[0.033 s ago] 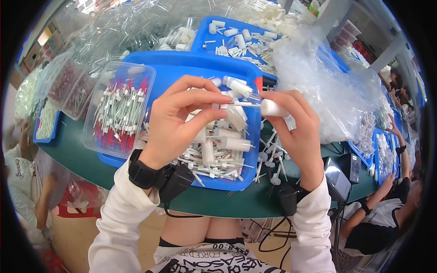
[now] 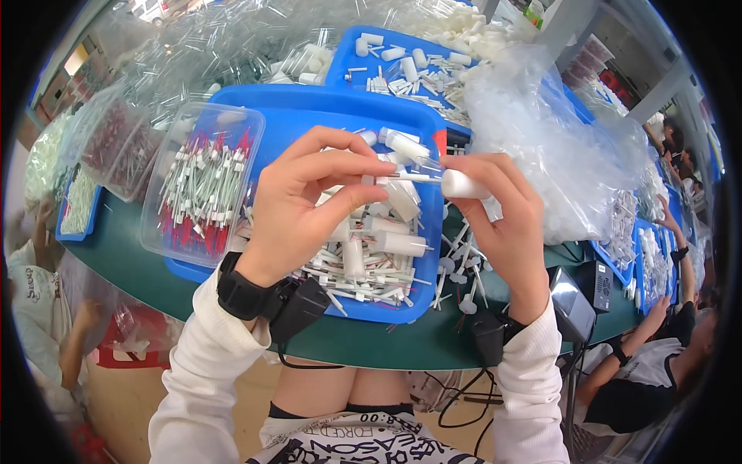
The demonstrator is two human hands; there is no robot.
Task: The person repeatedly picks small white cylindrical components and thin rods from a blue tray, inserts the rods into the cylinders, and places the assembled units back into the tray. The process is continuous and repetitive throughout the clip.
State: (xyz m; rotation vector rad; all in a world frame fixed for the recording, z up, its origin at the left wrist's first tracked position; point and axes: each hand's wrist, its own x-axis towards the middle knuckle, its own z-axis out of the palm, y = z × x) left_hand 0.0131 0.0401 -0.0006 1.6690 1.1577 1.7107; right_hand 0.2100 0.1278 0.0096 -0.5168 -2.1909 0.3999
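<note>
Above a blue tray, my two hands face each other. Between thumb and fingers, my left hand pinches one end of a thin white stick-like part, whose other end points at a white cylinder. That cylinder sits in the closed fingers of my right hand. Whether the stick touches the cylinder or enters it, I cannot tell. Below, more white cylinders and thin white sticks lie heaped in the tray. My left fingers hide part of the heap.
A clear plastic box of red-and-white wired parts rests at the tray's left. Another blue tray stands behind, a large clear bag at the right. Grey-capped sticks lie on the green table. Other people sit at both sides.
</note>
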